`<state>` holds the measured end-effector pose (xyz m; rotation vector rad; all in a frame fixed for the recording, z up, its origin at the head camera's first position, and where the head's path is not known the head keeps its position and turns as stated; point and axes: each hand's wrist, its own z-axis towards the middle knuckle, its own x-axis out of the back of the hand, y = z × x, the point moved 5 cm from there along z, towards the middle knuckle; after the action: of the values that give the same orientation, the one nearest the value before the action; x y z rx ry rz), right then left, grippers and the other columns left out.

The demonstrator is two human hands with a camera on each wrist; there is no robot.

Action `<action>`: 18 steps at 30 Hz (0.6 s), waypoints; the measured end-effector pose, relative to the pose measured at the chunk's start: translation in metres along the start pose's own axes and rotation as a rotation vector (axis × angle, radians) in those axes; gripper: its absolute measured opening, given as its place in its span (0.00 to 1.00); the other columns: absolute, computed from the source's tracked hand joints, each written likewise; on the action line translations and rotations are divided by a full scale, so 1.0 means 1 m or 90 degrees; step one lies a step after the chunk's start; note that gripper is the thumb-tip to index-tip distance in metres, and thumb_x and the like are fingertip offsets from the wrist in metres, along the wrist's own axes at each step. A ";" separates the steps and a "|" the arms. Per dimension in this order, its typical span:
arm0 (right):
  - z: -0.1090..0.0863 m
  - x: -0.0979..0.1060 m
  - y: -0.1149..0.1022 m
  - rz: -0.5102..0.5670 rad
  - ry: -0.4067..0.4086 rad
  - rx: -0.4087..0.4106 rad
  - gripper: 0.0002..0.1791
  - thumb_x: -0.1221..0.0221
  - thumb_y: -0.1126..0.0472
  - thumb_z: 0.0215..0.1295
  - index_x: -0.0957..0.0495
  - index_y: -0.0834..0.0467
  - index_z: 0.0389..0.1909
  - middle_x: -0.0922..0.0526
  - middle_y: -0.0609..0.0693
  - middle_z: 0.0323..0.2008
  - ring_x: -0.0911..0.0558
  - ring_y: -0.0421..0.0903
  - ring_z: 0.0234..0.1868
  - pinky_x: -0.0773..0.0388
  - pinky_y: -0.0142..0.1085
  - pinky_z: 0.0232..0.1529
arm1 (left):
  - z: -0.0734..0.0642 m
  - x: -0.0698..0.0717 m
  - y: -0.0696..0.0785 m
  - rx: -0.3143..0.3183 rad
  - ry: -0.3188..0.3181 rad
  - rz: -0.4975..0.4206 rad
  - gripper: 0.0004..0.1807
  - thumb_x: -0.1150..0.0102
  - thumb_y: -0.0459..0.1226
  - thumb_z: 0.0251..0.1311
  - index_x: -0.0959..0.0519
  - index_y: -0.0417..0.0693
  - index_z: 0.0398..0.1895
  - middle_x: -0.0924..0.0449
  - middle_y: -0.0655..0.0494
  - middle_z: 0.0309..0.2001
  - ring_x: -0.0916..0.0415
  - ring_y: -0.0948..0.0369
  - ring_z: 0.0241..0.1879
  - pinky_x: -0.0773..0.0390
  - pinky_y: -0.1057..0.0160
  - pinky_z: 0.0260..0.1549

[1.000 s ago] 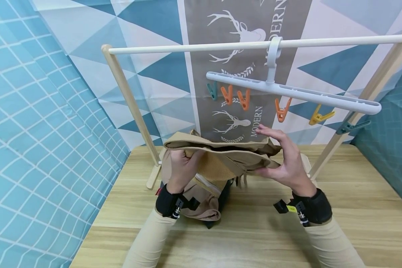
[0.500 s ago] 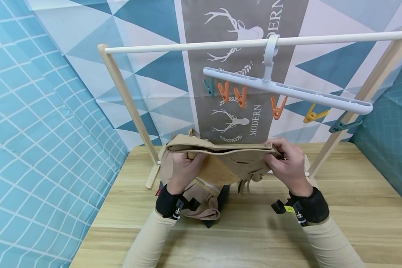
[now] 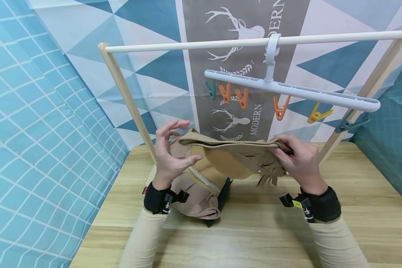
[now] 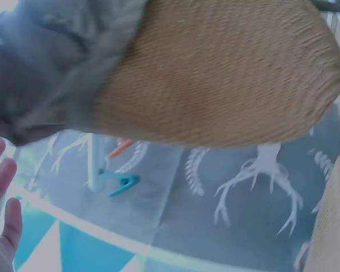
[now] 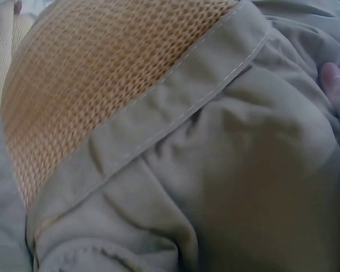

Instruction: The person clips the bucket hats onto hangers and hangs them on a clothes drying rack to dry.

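Note:
A tan sun hat (image 3: 251,150) with a woven mesh panel (image 3: 227,163) is held up over the table, its folded edge running across the middle of the head view. Its right end is gripped by my right hand (image 3: 301,156), thumb below and fingers over the fabric; ties dangle beneath. My left hand (image 3: 167,152) stands at the other end, thumb and fingers spread wide and holding nothing. Mesh fills much of the left wrist view, where the left fingers (image 4: 1,184) show apart. Under the hat lies another tan fabric item (image 3: 195,204) with a woven, white-striped section.
Behind the hat a wooden rack (image 3: 125,95) carries a white rail (image 3: 187,46). From it hangs a pale blue hanger (image 3: 294,89) with several clothespins, including an orange one (image 3: 280,108) and a yellow one (image 3: 319,113). The wooden table (image 3: 254,230) extends beneath.
The right hand has closed its fingers on the hat's right end and drawn it slightly right. The left hand has let go of the hat and moved left, its fingers spreading.

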<state>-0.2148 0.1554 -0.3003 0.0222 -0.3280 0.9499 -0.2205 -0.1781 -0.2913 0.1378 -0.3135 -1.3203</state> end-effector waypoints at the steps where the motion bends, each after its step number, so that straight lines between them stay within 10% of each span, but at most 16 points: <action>1: 0.000 0.000 -0.001 -0.021 -0.002 0.012 0.33 0.41 0.36 0.84 0.14 0.65 0.40 0.19 0.54 0.20 0.33 0.40 0.14 0.39 0.35 0.22 | 0.001 0.002 0.001 -0.012 -0.008 0.025 0.44 0.25 0.63 0.68 0.26 0.49 0.77 0.14 0.59 0.68 0.19 0.58 0.68 0.27 0.57 0.65; 5: 0.001 -0.002 -0.006 -0.085 -0.024 0.067 0.32 0.45 0.38 0.88 0.15 0.64 0.40 0.15 0.56 0.19 0.27 0.48 0.12 0.36 0.42 0.17 | 0.005 0.002 0.007 -0.051 -0.085 0.133 0.42 0.18 0.60 0.64 0.19 0.37 0.66 0.10 0.41 0.58 0.16 0.48 0.58 0.28 0.49 0.59; 11: -0.003 -0.009 -0.013 -0.131 -0.077 0.125 0.32 0.51 0.40 0.91 0.15 0.64 0.41 0.16 0.56 0.19 0.25 0.47 0.12 0.39 0.40 0.16 | -0.001 -0.016 0.012 -0.083 -0.229 0.283 0.29 0.08 0.45 0.50 0.09 0.50 0.56 0.04 0.53 0.48 0.10 0.52 0.46 0.21 0.48 0.51; 18: -0.002 -0.013 -0.017 -0.076 -0.061 0.122 0.31 0.49 0.39 0.89 0.15 0.63 0.40 0.18 0.53 0.16 0.27 0.44 0.11 0.38 0.39 0.15 | -0.006 -0.022 0.011 -0.078 -0.241 0.304 0.09 0.18 0.38 0.64 0.08 0.54 0.45 0.05 0.56 0.39 0.09 0.56 0.40 0.13 0.51 0.50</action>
<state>-0.2075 0.1355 -0.3041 0.2606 -0.3195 0.8605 -0.2136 -0.1551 -0.2974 -0.2810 -0.5474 -0.8805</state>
